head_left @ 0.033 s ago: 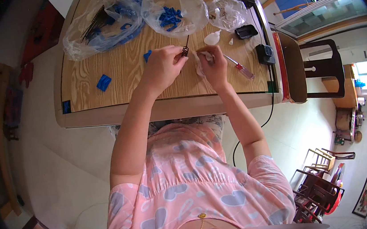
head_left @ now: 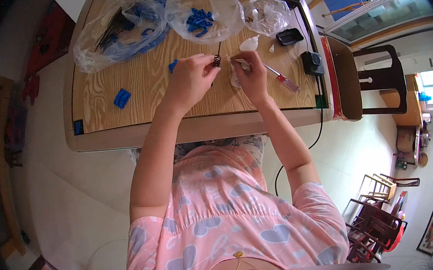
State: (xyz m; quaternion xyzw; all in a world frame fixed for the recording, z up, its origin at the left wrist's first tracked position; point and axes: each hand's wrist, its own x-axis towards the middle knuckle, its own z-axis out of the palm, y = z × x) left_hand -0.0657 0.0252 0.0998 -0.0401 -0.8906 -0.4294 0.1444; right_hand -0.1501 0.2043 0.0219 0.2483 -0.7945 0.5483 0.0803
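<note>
Pinched between the thumb and fingers of my left hand [head_left: 193, 80] is a dark coil spring [head_left: 216, 60], with a thin dark wire end sticking up from it. My right hand [head_left: 252, 77] is closed just to the right of the spring, its fingertips a short gap away. A crumpled whitish sheet [head_left: 235, 80], tissue or thin film, shows under and within its fingers. Beyond my right hand lies a small white squeeze bottle [head_left: 249, 44], with a white cap [head_left: 272, 48] beside it. A screwdriver [head_left: 287, 83] with a clear and red handle lies to the right.
Clear bags of long dark springs and blue parts [head_left: 121, 34], small blue pieces [head_left: 199, 22] and small bits [head_left: 267, 13] line the table's far side. A black tray [head_left: 289, 36] and black adapter [head_left: 312, 64] sit right. A blue piece [head_left: 122, 98] lies left.
</note>
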